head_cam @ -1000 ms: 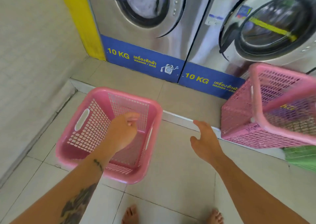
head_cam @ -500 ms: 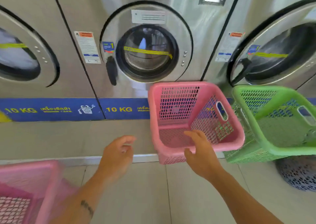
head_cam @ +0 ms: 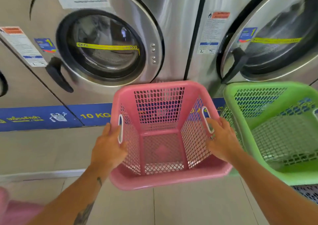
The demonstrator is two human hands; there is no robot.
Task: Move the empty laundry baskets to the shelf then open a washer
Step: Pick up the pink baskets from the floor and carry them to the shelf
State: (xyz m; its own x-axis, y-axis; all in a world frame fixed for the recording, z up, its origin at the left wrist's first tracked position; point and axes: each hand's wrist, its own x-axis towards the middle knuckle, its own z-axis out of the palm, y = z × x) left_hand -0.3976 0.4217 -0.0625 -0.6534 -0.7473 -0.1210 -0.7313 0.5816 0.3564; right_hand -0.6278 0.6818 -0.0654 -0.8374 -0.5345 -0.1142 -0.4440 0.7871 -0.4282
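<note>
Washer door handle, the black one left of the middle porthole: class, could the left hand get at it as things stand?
Probably yes: nothing stands between the left hand and the handle, but that hand must first let go of the pink basket.

Tiled floor (head_cam: 197, 205), washers (head_cam: 110, 49), baskets (head_cam: 275, 132)

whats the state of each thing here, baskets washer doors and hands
pink basket: empty, tilted, gripped on both sides
green basket: empty, tilted, untouched
middle washer door: shut
right washer door: shut
left hand: on the pink basket's left handle
right hand: on its right handle
</note>
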